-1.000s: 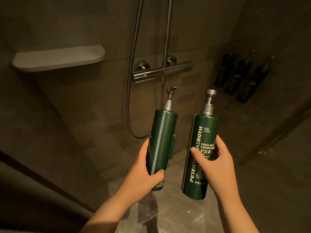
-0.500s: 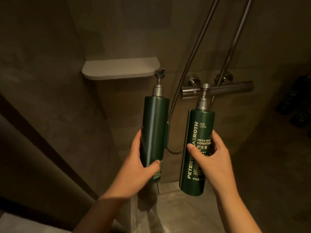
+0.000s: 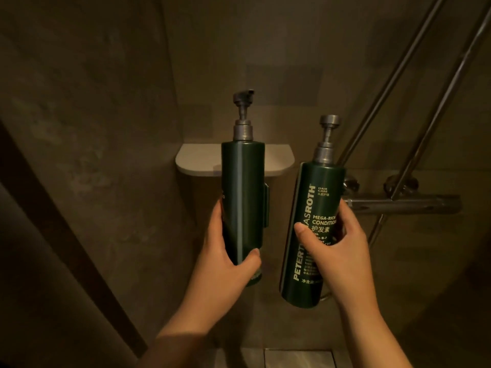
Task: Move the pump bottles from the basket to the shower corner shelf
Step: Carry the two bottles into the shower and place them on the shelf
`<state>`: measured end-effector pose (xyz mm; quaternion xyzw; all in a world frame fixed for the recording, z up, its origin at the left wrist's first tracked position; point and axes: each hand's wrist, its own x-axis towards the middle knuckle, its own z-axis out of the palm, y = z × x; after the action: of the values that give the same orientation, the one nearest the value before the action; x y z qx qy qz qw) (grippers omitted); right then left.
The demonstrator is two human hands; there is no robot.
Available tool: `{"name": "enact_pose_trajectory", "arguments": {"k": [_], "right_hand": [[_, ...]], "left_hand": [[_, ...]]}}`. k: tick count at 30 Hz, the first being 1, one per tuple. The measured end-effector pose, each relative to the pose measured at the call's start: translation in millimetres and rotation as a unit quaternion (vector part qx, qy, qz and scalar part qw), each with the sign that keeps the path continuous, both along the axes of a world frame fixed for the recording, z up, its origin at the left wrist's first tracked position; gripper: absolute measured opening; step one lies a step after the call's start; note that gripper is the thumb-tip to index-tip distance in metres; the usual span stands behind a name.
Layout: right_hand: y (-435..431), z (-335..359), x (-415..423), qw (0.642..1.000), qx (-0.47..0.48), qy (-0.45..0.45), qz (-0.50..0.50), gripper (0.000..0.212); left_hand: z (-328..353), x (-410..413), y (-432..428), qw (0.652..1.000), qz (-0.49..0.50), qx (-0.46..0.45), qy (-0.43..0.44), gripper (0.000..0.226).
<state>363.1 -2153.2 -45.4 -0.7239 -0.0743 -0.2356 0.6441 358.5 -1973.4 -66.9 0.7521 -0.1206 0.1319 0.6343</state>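
Dim shower walls (image 3: 106, 128) frame a pale rounded corner shelf (image 3: 279, 159); the left grip (image 3: 225, 266) clamps an upright dark-green plastic pump bottle (image 3: 243, 195) directly before it, the right grip (image 3: 338, 252) a lettered twin (image 3: 314, 205), tilted, alongside.

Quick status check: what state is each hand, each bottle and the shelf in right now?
left hand: grips green pump bottle near its base.
right hand: grips conditioner pump bottle at mid-body.
green pump bottle: upright, held in the air.
conditioner pump bottle: tilted rightward, label toward camera.
corner shelf: partly hidden; no bottle on visible parts.
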Motion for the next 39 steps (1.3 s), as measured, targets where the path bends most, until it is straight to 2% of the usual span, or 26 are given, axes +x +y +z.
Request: {"name": "enact_pose_trajectory", "arguments": {"k": [14,21,35,39], "right_hand": [[-5.8,79.6,88.0,0.988,0.007,-0.095,0.119,0.052],[4.1,98.8,118.9,0.979,0.009,-0.134,0.152,0.061],[26.1,91.9,150.9,0.969,-0.007,-0.147,0.197,0.079],[28.6,92.9,156.9,0.969,-0.009,-0.142,0.203,0.075]], "left_hand": [[79.4,55.0,-8.7,0.991,0.092,0.017,-0.096,0.090],[99.2,76.5,1.6,0.982,0.142,0.002,-0.125,0.088],[86.0,111.7,-3.9,0.965,0.220,-0.017,-0.144,0.088],[83.6,119.7,-5.0,0.962,0.234,-0.026,-0.136,0.088]]}}
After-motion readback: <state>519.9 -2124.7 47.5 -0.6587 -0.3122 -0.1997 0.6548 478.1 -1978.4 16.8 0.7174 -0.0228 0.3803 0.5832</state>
